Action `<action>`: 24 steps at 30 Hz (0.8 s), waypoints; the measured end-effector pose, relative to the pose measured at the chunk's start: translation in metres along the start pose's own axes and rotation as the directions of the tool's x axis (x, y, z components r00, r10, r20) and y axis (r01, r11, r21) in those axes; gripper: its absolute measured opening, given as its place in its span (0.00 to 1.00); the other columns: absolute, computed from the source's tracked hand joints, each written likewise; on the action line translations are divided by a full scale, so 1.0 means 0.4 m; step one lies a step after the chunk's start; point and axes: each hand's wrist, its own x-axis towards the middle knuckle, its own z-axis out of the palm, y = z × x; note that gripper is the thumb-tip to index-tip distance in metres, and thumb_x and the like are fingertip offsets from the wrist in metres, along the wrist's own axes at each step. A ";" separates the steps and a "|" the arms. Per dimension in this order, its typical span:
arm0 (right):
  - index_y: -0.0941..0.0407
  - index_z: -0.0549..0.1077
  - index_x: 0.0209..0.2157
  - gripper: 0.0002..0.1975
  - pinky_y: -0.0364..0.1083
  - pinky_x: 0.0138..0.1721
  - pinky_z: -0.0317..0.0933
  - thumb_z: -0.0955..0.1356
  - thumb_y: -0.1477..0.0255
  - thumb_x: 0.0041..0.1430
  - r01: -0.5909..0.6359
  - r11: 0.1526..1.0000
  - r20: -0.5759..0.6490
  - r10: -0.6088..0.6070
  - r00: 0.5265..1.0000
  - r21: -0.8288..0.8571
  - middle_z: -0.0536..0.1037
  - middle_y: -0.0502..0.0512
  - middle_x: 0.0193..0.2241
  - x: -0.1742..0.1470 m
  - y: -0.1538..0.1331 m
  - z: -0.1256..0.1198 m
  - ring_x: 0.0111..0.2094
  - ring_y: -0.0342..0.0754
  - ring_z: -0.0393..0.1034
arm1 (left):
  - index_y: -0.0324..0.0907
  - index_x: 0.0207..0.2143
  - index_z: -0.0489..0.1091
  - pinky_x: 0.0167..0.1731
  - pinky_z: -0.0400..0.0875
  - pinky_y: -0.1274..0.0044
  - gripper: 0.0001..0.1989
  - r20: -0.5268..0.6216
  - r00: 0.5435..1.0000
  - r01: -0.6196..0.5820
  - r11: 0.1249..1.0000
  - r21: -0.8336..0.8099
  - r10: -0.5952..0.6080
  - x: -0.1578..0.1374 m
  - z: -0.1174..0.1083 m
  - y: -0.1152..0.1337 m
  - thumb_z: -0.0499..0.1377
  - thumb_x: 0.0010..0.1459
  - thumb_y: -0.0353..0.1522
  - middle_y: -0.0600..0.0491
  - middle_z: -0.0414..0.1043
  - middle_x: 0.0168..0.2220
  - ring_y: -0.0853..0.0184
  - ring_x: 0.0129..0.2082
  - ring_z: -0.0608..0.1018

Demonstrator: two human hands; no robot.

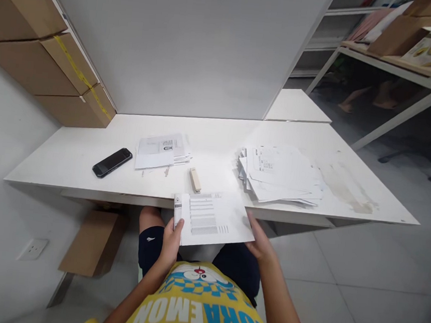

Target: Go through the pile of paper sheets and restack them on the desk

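Note:
A printed sheet of paper (229, 213), possibly several sheets together, spans my two hands over the table's front edge. My left hand (172, 238) pinches its left side, thumb on top. At the right edge, my right hand (260, 238) grips the paper with its fingers mostly beneath. Just beyond the paper lies a cream-coloured stapler (194, 180) on the white table (218, 131). A loose stack of papers (282, 175) rests to the right. Farther left is a smaller pile of printed papers (159, 150).
A black phone (112, 162) lies on the table's left part. Behind stands a large whiteboard (180, 48), with stacked cardboard boxes (65, 73) beside it. Another box (93, 241) sits below the table at left. Another desk (398, 62) stands at the far right; a person's feet (346, 106) show under it.

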 end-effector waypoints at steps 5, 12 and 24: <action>0.54 0.76 0.46 0.26 0.51 0.45 0.67 0.77 0.63 0.43 -0.076 0.995 0.125 0.083 0.989 -0.058 0.81 0.56 0.41 -0.001 -0.010 0.019 0.40 0.55 0.75 | 0.44 0.56 0.59 0.44 0.71 0.72 0.32 -0.097 0.992 -0.065 0.991 0.120 0.077 0.015 -0.019 -0.031 0.57 0.54 0.51 0.45 0.71 0.48 0.60 0.48 0.75; 0.53 0.75 0.47 0.26 0.51 0.45 0.65 0.77 0.65 0.43 -0.059 0.996 0.094 0.065 0.993 -0.060 0.80 0.55 0.42 0.008 0.031 0.014 0.43 0.55 0.74 | 0.40 0.45 0.68 0.40 0.71 0.72 0.26 -0.067 0.992 -0.094 0.982 0.166 0.106 0.019 -0.020 -0.049 0.61 0.51 0.49 0.46 0.74 0.42 0.59 0.42 0.77; 0.51 0.74 0.47 0.27 0.54 0.50 0.63 0.74 0.72 0.40 0.023 0.990 -0.039 -0.028 0.999 -0.139 0.79 0.51 0.44 0.033 0.003 -0.022 0.48 0.57 0.70 | 0.37 0.26 0.74 0.28 0.65 0.78 0.20 0.068 0.998 -0.012 0.982 0.190 -0.001 0.054 -0.010 -0.026 0.63 0.48 0.47 0.52 0.74 0.26 0.64 0.29 0.73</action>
